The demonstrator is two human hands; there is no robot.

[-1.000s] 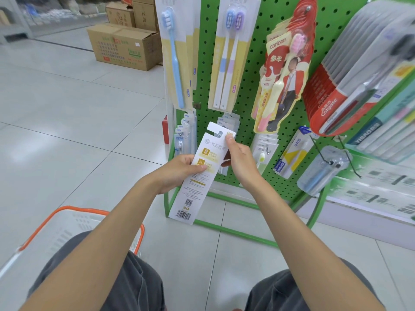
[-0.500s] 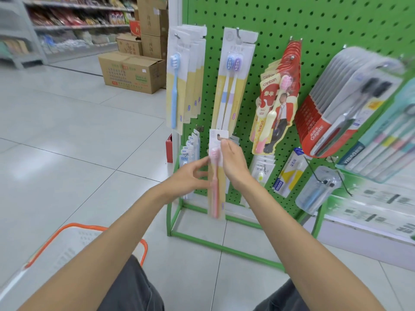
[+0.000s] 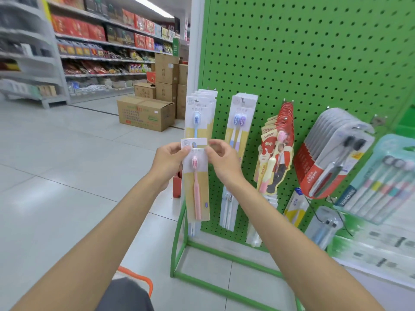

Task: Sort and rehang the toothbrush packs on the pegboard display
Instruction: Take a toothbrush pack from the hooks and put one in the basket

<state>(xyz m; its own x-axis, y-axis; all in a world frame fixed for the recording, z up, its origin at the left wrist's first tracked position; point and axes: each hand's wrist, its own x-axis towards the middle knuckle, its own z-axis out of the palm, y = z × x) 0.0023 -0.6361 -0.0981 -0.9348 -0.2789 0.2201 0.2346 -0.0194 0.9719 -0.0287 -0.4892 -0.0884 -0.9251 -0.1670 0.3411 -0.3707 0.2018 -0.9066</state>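
Observation:
A pink toothbrush pack (image 3: 197, 187) with a white and yellow card hangs upright between both hands, in front of the green pegboard (image 3: 314, 63). My left hand (image 3: 168, 161) pinches the left of its top tab. My right hand (image 3: 221, 159) pinches the right of the tab. Just behind and above, a row of blue toothbrush packs (image 3: 198, 113) hangs on a peg. A purple two-brush pack (image 3: 241, 122) hangs to its right.
Red child toothbrush packs (image 3: 275, 151), Colgate packs (image 3: 332, 153) and multi-colour packs (image 3: 386, 180) hang further right. Smaller packs hang on the lower row. An orange basket (image 3: 139, 279) sits by my knees. Cardboard boxes (image 3: 146, 113) stand on the tiled floor.
The pack was turned from its printed back to its front and raised from waist level up to the blue packs. My left hand shifted from the pack's middle to its top tab.

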